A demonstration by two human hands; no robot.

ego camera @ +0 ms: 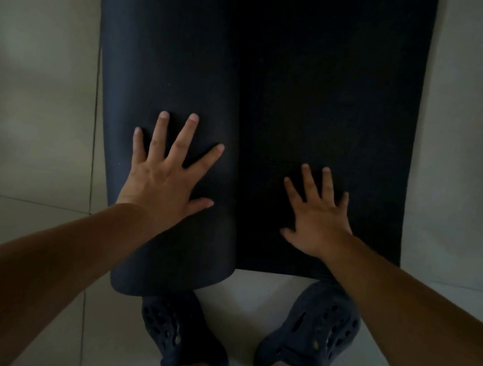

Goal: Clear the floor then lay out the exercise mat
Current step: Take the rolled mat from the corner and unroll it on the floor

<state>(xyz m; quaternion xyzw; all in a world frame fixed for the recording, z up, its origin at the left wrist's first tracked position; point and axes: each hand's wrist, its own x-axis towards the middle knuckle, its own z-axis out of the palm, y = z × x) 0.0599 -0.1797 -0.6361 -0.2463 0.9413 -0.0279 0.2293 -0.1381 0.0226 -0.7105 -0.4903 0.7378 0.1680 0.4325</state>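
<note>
A dark navy exercise mat [277,80] stretches away from me across the pale tiled floor. Its near left part bulges up in a raised curl [164,258] that reaches over my left shoe, while the near right part lies flat. My left hand [164,179] presses on that raised part with fingers spread and straight. Flat on the right part of the mat rests my right hand [318,219], fingers also spread. Neither hand grips anything.
My two feet in dark perforated clogs [182,333] [307,328] stand on the floor just at the mat's near edge. Pale floor tiles [32,96] lie bare on both sides of the mat, with grout lines on the left.
</note>
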